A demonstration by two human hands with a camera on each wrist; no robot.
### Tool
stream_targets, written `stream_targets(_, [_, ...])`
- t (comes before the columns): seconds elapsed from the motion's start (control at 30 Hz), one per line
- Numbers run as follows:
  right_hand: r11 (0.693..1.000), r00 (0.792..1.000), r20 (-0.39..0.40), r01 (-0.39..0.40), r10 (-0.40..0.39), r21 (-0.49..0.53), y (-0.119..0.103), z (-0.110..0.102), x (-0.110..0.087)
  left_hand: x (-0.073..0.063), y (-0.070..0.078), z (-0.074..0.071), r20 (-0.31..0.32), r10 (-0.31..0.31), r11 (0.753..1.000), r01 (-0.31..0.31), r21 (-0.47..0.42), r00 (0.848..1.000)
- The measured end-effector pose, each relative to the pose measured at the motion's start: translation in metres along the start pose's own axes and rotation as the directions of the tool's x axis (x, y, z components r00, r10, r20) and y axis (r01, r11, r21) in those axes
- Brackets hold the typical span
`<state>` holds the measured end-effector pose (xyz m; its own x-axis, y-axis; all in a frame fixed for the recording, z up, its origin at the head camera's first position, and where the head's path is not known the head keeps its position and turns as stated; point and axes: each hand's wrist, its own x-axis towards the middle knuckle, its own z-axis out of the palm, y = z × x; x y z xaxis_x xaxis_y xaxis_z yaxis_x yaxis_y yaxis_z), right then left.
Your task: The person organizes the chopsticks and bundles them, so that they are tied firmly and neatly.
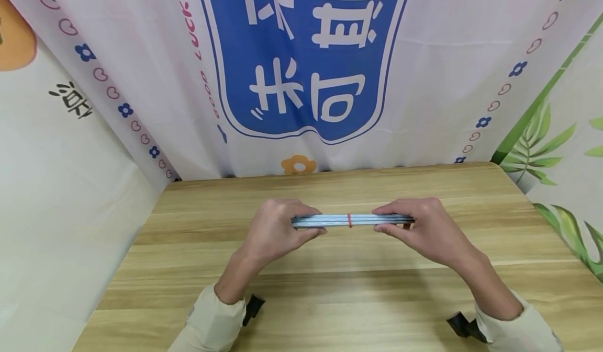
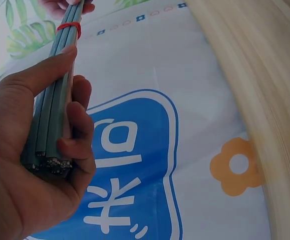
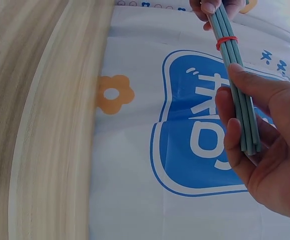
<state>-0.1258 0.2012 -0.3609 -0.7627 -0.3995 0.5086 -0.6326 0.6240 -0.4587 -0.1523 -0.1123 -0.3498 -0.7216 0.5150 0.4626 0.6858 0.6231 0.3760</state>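
Both hands hold a bundle of slim blue-green pencils [image 1: 336,220] level above the wooden table. A red rubber band [image 1: 349,220] is wound around the bundle's middle. My left hand [image 1: 278,229] grips the left end, thumb along the near side and fingers around the far side. At the opposite end, my right hand [image 1: 428,229] pinches the pencils between thumb and fingers. The left wrist view shows blunt, dark pencil ends [image 2: 50,164] close to the left palm. In the right wrist view, the other ends [image 3: 250,149] lie by the right palm, slightly uneven.
The wooden table [image 1: 330,299] spreads below the hands. Behind its far edge hangs a white cloth [image 1: 424,106] with a blue printed panel. Pale patterned sheets flank the table at left and right. Black mounts [image 1: 254,307] sit at the sleeve cuffs.
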Motion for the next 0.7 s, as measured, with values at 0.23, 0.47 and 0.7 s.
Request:
stream_targets(0.23, [0.999,1.0,0.009,-0.006,0.006,0.035,0.0,0.001,-0.002,-0.002,-0.003,-0.004,0.044,0.001,1.0,0.0,-0.011,0.999])
stream_targets(0.47, [0.998,0.999,0.028,-0.038,0.037,0.05,0.003,0.0,-0.008,-0.006,-0.005,-0.003,0.104,0.05,0.999,-0.047,-0.028,0.993])
stream_targets(0.7, [0.999,0.999,0.041,-0.026,0.024,0.047,0.003,0.0,-0.007,-0.013,-0.009,-0.003,0.022,0.066,0.996,-0.065,-0.069,0.998])
